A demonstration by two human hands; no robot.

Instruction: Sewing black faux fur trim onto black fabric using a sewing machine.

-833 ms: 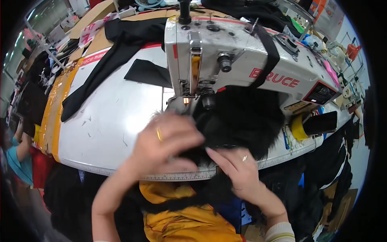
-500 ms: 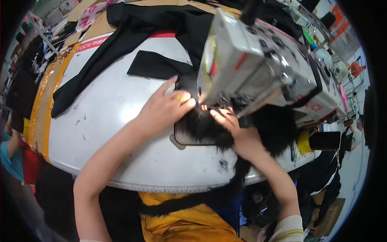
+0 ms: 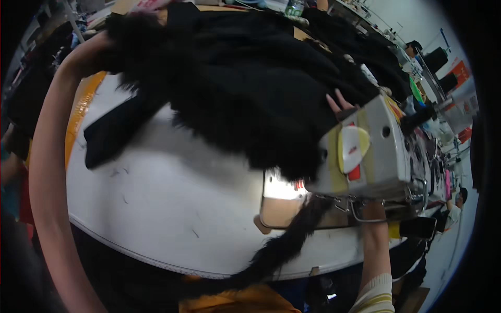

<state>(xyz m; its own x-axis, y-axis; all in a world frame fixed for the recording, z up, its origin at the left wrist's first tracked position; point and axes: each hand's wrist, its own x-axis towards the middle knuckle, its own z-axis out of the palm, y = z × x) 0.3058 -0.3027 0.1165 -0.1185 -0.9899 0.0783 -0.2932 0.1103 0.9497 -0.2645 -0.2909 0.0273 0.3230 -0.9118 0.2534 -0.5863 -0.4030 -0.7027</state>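
Note:
My left hand (image 3: 98, 48) reaches to the table's upper left, into bunched black fur (image 3: 151, 57), its fingers hidden there. The fur lies along a large spread of black cloth (image 3: 271, 57), and a dark folded piece (image 3: 109, 135) juts out at left. My right hand (image 3: 338, 104) shows spread fingers on the cloth, just behind the white sewing machine head (image 3: 376, 151), which hides part of that arm. A long fur strip (image 3: 282, 240) trails from under the needle area over the table's front edge.
The white tabletop (image 3: 172, 208) has a ruler edge in front and orange tape (image 3: 78, 120) at left. A dark phone (image 3: 417, 228) sits at right. Behind are clutter, a bottle (image 3: 295, 8) and another person (image 3: 458, 201) at far right.
My left hand has swung up and left with the fur. My right hand has moved back behind the machine head. The black cloth now covers much of the upper table, and the view has shifted.

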